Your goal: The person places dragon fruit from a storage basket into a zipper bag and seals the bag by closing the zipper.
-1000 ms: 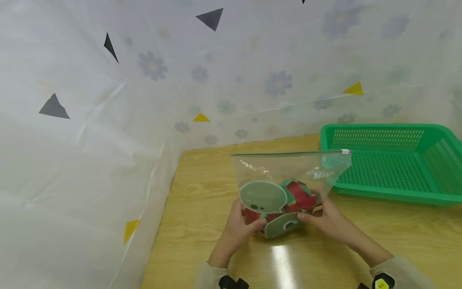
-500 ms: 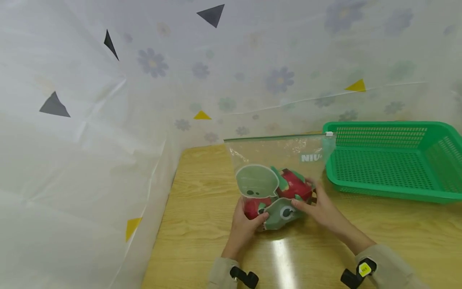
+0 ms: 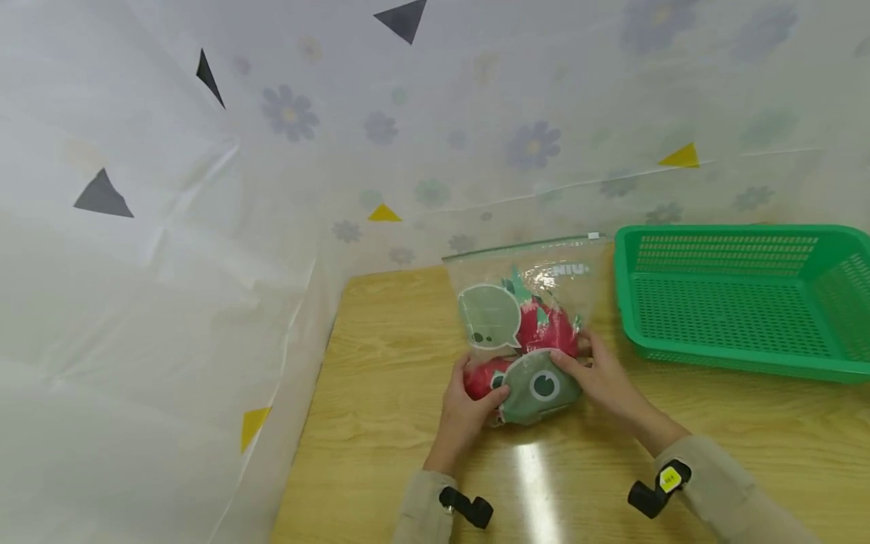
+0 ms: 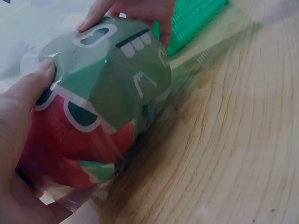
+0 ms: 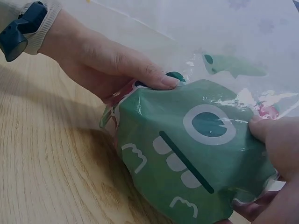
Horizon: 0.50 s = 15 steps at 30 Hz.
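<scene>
A clear slider zip bag (image 3: 537, 389) printed with a green cartoon face stands on the table, its top leaning back. Inside lie red fruits with green scales (image 3: 550, 329), which look like dragon fruit. The white slider (image 3: 593, 236) sits at the right end of the top edge. My left hand (image 3: 467, 408) grips the bag's lower left side, thumb on the front. On the lower right, my right hand (image 3: 612, 385) grips it likewise. In the left wrist view a red fruit (image 4: 56, 144) presses against the plastic. The right wrist view shows the printed face (image 5: 187, 149) between both thumbs.
A green plastic basket (image 3: 632, 332) with a perforated floor stands at the right, close to the bag. Behind the wooden table (image 3: 367, 378) hangs a whitish sheet (image 3: 435, 151) with flower shapes; another sheet borders the left side.
Both hands have tipped the bag more upright and turned it slightly. Its top edge has moved back and left, and the printed face shows more fully.
</scene>
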Motion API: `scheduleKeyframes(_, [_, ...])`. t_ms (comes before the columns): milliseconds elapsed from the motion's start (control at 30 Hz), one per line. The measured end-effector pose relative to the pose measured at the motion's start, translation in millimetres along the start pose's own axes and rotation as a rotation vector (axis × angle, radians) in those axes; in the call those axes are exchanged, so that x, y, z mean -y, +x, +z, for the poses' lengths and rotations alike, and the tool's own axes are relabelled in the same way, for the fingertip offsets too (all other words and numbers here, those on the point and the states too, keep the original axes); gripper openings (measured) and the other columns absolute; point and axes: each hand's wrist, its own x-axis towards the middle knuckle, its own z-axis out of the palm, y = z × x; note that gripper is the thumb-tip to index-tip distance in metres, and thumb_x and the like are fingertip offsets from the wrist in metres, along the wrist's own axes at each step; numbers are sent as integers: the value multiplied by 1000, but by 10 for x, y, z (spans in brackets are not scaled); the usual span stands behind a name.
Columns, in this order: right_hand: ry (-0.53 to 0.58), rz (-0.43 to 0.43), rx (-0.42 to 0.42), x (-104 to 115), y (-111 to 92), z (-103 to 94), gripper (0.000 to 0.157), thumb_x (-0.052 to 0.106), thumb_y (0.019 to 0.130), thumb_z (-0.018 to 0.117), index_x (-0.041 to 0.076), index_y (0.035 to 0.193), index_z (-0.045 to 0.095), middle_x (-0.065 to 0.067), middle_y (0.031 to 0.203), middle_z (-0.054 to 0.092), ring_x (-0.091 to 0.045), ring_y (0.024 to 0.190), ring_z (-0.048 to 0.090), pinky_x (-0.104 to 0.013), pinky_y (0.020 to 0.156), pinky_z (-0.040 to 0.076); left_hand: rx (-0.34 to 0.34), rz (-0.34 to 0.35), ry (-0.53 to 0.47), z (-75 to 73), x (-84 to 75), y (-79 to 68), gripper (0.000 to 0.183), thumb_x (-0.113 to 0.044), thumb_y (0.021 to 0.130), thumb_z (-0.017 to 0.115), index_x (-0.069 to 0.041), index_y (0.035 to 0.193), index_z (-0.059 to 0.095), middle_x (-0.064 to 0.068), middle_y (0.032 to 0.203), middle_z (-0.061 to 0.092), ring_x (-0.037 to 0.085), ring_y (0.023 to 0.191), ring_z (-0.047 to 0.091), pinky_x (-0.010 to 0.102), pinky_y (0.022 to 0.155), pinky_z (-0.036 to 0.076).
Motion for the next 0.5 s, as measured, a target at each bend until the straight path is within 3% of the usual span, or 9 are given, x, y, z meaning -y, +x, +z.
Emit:
scheduleKeyframes(167, [-6, 48, 33, 20, 93, -7, 81, 52, 98, 55, 3, 154, 23, -26, 134, 47, -34, 115, 52, -31, 83, 49, 32, 5, -2, 9, -23, 79, 82, -52, 80, 78, -38, 149, 34, 1, 143, 49, 25, 123, 53, 46, 99, 54])
scheduleKeyframes(333, [41, 133, 88, 26, 168, -19, 86, 59, 97, 50, 5, 156, 17, -23, 137, 43, -34, 118, 45, -36, 91, 46, 15, 8, -4, 46, -71, 143, 76, -54, 83, 75, -40, 147, 36, 2, 143, 50, 25, 122, 53, 46, 97, 55])
scheduleKeyframes(500, [104, 185, 114, 7, 219, -32, 75, 52, 102, 46, 2, 153, 23, -25, 136, 43, -33, 118, 48, -33, 89, 47, -21, 22, 39, 69, -140, 209, 70, -56, 88, 67, -33, 147, 38, 4, 137, 55, 23, 120, 57, 46, 100, 53])
